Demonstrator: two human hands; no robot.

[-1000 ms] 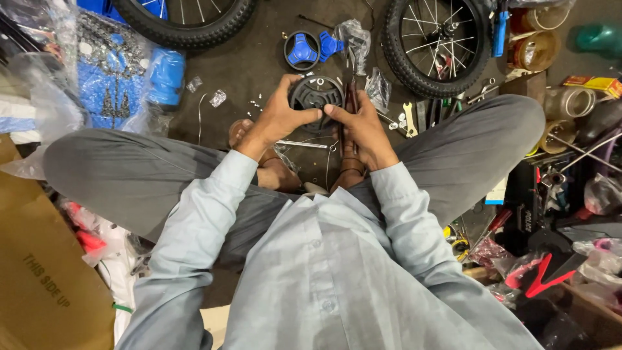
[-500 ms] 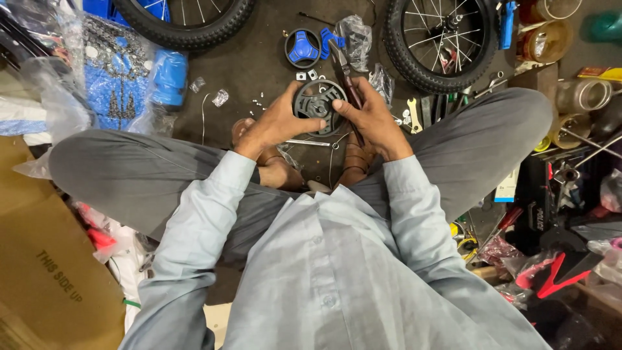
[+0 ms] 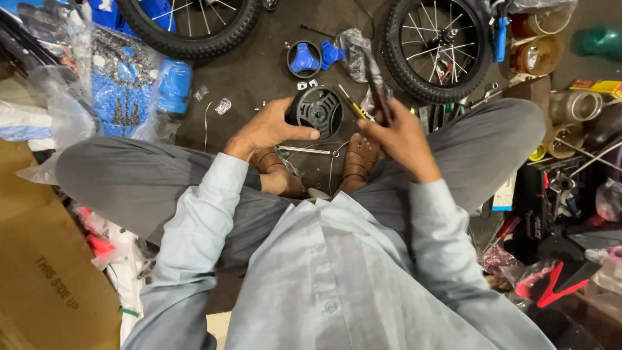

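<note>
The person sits cross-legged on a dark floor [image 3: 259, 71], knees spread wide. The bare patch of floor ahead of the sandalled feet [image 3: 359, 159] is small and hemmed in: a spoked wheel [image 3: 437, 45] at upper right, a second wheel [image 3: 188, 23] at upper left, blue parts in clear bags [image 3: 129, 84] to the left, a cardboard box [image 3: 45, 279] at lower left, and jars, tools and red items crowding the right edge. A blue-and-black cap [image 3: 304, 59] and small bits of hardware lie between the wheels.

The left hand [image 3: 265, 129] is clamped on a small black wheel [image 3: 317, 110], thumb across its lower rim, fingers behind it, holding it up on edge just above the feet, face toward the camera. The right hand [image 3: 398, 133] is closed around a dark tool [image 3: 376, 84] that sticks up and away from the body. It sits just right of the small wheel, apart from it. A yellow-handled tool [image 3: 353, 107] lies in the gap between them.
</note>
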